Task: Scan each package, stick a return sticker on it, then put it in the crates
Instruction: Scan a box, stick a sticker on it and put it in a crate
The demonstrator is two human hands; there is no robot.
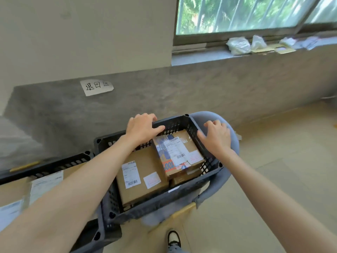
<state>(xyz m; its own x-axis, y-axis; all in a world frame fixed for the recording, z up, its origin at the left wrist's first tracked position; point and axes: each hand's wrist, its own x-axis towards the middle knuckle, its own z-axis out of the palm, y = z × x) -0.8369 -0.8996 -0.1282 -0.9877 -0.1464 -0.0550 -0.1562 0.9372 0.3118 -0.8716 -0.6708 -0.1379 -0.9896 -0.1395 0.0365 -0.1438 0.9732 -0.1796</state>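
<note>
My left hand (pixel 141 127) curls its fingers over the far rim of the dark crate (pixel 158 199), thumb lying along the rim's inner edge. My right hand (pixel 216 136) rests with loosely bent fingers on the crate's right wall, against the grey chair (pixel 231 143) that carries the crate. Inside lie a flat brown box (pixel 140 177) and, beside it, a taped box (pixel 177 152), each bearing a white sticker. A second crate (pixel 45 166) stands to the left.
</note>
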